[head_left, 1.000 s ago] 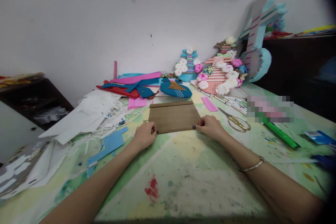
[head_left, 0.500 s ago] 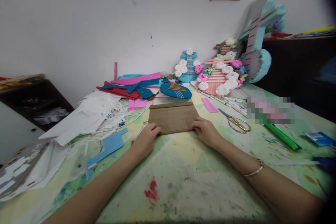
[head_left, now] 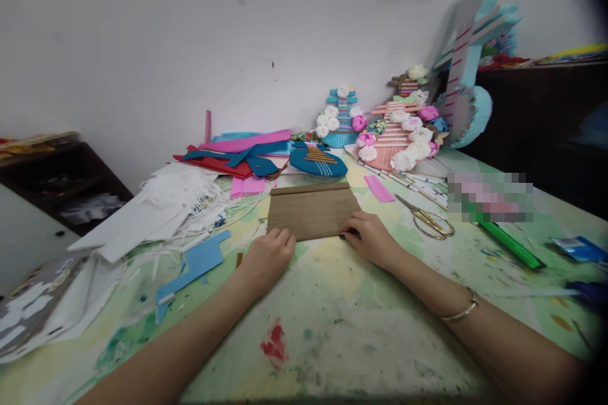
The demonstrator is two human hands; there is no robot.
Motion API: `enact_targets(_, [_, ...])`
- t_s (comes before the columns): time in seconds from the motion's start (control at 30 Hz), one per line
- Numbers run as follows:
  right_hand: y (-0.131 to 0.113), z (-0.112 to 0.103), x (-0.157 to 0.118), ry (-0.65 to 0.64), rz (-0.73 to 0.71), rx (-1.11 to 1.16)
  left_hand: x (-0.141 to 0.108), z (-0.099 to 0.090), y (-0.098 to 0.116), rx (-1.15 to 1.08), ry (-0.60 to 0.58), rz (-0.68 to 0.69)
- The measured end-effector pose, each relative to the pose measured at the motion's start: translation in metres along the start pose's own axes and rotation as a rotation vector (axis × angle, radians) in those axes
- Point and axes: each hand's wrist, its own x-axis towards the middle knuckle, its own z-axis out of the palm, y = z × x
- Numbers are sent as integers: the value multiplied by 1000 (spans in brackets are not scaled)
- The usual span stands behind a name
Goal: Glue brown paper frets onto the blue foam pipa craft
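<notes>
A brown sheet of paper [head_left: 311, 212], finely ridged like crepe paper, lies on the table with a folded or doubled strip along its far edge. At the sheet's near left corner, my left hand [head_left: 274, 256] has its fingers curled down on the edge. My right hand [head_left: 368, 237] pinches the near right corner, thumb below and fingers bent over it. Part of each corner is hidden under the fingers. A small brown strip [head_left: 239, 259] lies beside my left wrist. To the right of my right hand are gold-handled scissors [head_left: 430, 221] and a pink paper piece [head_left: 379, 188].
White sheets and strings [head_left: 175, 196] are heaped at the left, near a blue offcut [head_left: 204, 259]. Decorated paper instruments [head_left: 342, 123] stand along the wall. A green cutter-like tool [head_left: 510, 243] and a blue packet [head_left: 579, 248] lie at the right.
My left hand has shifted slightly down, and its fingers have curled over the sheet's near edge. My right hand has moved slightly left along that edge. The sheet has barely moved.
</notes>
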Motion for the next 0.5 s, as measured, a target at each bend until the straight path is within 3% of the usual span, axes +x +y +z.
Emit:
enact_targets(0.3, [3,0,6,-27,113,-40,3,8,1,-3,72,-74])
enact_targets(0.4, [6,-1,9,-47,162,-65,6,12,-2,-80,127,-147])
enact_targets(0.5, [6,-1,10,-67,202,-92,8,16,-6,-238,103,-224])
